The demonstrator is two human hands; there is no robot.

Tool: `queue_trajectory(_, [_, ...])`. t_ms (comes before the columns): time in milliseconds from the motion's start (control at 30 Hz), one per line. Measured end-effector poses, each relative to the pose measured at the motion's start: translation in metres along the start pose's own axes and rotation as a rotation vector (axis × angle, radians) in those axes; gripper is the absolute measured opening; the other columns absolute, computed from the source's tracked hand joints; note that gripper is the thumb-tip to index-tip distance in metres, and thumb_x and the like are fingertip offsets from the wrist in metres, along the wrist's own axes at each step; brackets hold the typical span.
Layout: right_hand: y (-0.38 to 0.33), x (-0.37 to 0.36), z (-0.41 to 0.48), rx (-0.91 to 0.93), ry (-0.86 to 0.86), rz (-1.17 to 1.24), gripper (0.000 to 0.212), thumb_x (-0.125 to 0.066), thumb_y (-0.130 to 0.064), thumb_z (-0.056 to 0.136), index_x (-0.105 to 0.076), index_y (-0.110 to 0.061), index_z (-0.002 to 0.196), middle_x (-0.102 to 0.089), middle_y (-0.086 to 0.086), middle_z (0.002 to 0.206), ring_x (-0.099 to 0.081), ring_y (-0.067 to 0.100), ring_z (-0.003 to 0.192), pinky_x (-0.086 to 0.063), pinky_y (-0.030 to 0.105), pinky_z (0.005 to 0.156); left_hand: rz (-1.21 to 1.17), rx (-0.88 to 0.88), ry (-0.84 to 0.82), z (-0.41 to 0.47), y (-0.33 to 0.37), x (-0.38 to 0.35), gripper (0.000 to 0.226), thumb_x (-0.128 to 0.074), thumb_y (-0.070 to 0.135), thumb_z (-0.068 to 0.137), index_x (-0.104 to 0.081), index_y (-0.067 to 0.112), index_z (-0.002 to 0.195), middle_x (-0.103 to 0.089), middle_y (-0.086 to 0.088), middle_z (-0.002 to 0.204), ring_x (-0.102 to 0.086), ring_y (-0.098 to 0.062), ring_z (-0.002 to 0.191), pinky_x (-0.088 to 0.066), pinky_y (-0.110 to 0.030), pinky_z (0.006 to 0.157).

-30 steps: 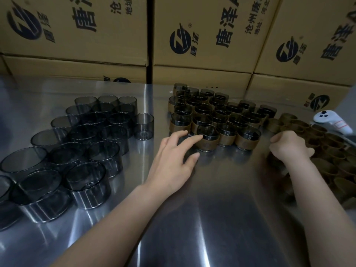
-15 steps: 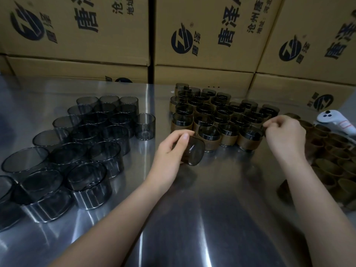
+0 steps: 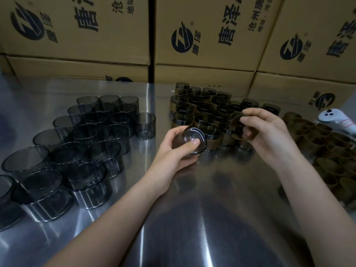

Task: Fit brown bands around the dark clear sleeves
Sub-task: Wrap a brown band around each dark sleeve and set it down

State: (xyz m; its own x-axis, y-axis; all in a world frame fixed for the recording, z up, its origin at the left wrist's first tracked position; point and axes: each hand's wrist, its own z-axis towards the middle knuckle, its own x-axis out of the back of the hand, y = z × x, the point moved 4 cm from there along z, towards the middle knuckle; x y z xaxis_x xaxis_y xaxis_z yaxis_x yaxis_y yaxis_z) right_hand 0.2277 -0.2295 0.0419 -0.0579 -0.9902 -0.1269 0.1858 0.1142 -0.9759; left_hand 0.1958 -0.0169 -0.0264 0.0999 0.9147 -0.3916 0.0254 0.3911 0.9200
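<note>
Presently, nearest you, the steel table (image 3: 192, 218) carries only your two forearms and their reflections. Above it your left hand (image 3: 173, 151) grips one dark clear sleeve (image 3: 189, 138), fingers curled round its wall and the thumb laid across its near rim. The sleeve is off the surface and tilted on its side, with one end turned toward your right. Your right hand (image 3: 269, 135) pinches a brown band (image 3: 238, 128) between thumb and fingers, its opening facing the sleeve. The two parts are near but apart.

Change noted: a second ago the left hand was low at the front row of finished pieces and the right was down on the band stock. Both have since come up, each now loaded. In my judgement pick-up is complete and fitting has not begun; the ends need squaring before the band slides on.

Just behind your hands stand the banded sleeves (image 3: 204, 112), packed in rows. To the left sit the bare sleeves (image 3: 86, 135), upright and clustered. To the right lie the loose bands (image 3: 327, 147), with a white controller (image 3: 335, 120) beyond them. Stacked cartons (image 3: 212, 35) close the far edge.
</note>
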Motion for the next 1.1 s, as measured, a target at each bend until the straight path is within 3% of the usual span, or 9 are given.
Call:
queue_trajectory(133, [0.006, -0.012, -0.001, -0.070, -0.091, 0.126, 0.029, -0.054, 0.010, 0.088, -0.066, -0.016, 0.091, -0.061, 0.003, 0.081, -0.054, 0.011, 0.062, -0.048, 0.022, 0.056, -0.080, 0.041, -0.038, 0.001, 0.000, -0.002, 0.061, -0.079, 0.022, 0.072, -0.058, 0.019, 0.129, -0.066, -0.006, 0.128, -0.070, -0.034, 0.107, -0.056, -0.043, 0.095])
queue_trajectory(233, [0.010, -0.023, -0.004, -0.080, -0.167, 0.188, 0.025, -0.052, 0.005, 0.092, -0.067, -0.016, 0.090, -0.063, 0.001, 0.070, -0.055, 0.013, 0.062, -0.046, 0.022, 0.052, -0.126, 0.066, -0.082, 0.000, 0.000, -0.004, 0.062, -0.074, 0.022, 0.073, -0.057, 0.016, 0.132, -0.065, -0.009, 0.130, -0.069, -0.037, 0.108, -0.055, -0.045, 0.097])
queue_trajectory(333, [0.014, -0.034, -0.009, -0.058, -0.252, 0.176, 0.019, -0.056, -0.005, 0.092, -0.069, -0.018, 0.093, -0.065, 0.002, 0.077, -0.062, 0.013, 0.070, -0.050, 0.022, 0.058, -0.157, 0.080, -0.115, -0.001, -0.002, -0.006, 0.058, -0.077, 0.021, 0.079, -0.056, 0.014, 0.133, -0.062, -0.013, 0.133, -0.066, -0.037, 0.113, -0.055, -0.045, 0.097])
queue_trajectory(467, [0.015, -0.041, -0.014, -0.014, -0.289, 0.170, 0.016, -0.062, -0.016, 0.085, -0.071, -0.019, 0.098, -0.067, 0.004, 0.087, -0.063, 0.013, 0.076, -0.052, 0.023, 0.063, -0.181, 0.097, -0.139, 0.001, -0.002, -0.005, 0.059, -0.067, 0.035, 0.084, -0.053, 0.012, 0.137, -0.060, -0.016, 0.136, -0.063, -0.037, 0.120, -0.054, -0.044, 0.098])
queue_trajectory(600, [0.016, -0.045, -0.016, 0.014, -0.281, 0.135, 0.022, -0.057, -0.014, 0.092, -0.069, -0.017, 0.110, -0.068, 0.004, 0.091, -0.062, 0.014, 0.078, -0.053, 0.024, 0.067, -0.164, 0.093, -0.165, 0.003, -0.002, -0.005, 0.071, -0.064, 0.051, 0.082, -0.050, 0.014, 0.140, -0.060, -0.012, 0.138, -0.060, -0.028, 0.125, -0.047, -0.048, 0.107])
queue_trajectory(700, [0.018, -0.050, -0.021, 0.058, -0.289, 0.010, 0.021, -0.055, -0.018, 0.095, -0.068, -0.017, 0.112, -0.071, -0.001, 0.093, -0.064, 0.016, 0.087, -0.054, 0.028, 0.079, -0.119, 0.085, -0.190, 0.002, -0.002, -0.006, 0.078, -0.062, 0.059, 0.080, -0.049, 0.014, 0.142, -0.059, -0.011, 0.139, -0.059, -0.025, 0.127, -0.046, -0.046, 0.108])
queue_trajectory(833, [0.013, -0.059, -0.030, 0.246, -0.263, -0.253, 0.022, -0.054, -0.013, 0.098, -0.071, -0.024, 0.104, -0.072, -0.007, 0.097, -0.066, 0.006, 0.097, -0.052, 0.019, 0.080, -0.072, 0.076, -0.203, 0.001, -0.002, -0.007, 0.076, -0.056, 0.060, 0.082, -0.047, 0.015, 0.143, -0.059, -0.010, 0.140, -0.058, -0.022, 0.128, -0.044, -0.046, 0.110])
queue_trajectory(967, [0.014, -0.063, -0.033, 0.314, -0.258, -0.407, 0.023, -0.054, -0.011, 0.098, -0.070, -0.026, 0.102, -0.064, 0.000, 0.107, -0.059, 0.008, 0.107, -0.048, 0.027, 0.095, -0.050, 0.070, -0.208, -0.001, -0.002, -0.008, 0.078, -0.060, 0.057, 0.077, -0.047, 0.016, 0.142, -0.056, -0.011, 0.141, -0.057, -0.024, 0.129, -0.044, -0.047, 0.110])
queue_trajectory(1100, [0.015, -0.064, -0.033, 0.369, -0.265, -0.491, 0.022, -0.055, -0.009, 0.097, -0.069, -0.026, 0.102, -0.061, -0.001, 0.109, -0.057, 0.002, 0.106, -0.044, 0.016, 0.093, -0.002, 0.072, -0.215, -0.002, -0.003, -0.010, 0.066, -0.064, 0.043, 0.080, -0.048, 0.021, 0.140, -0.053, -0.008, 0.143, -0.056, -0.025, 0.129, -0.046, -0.045, 0.109])
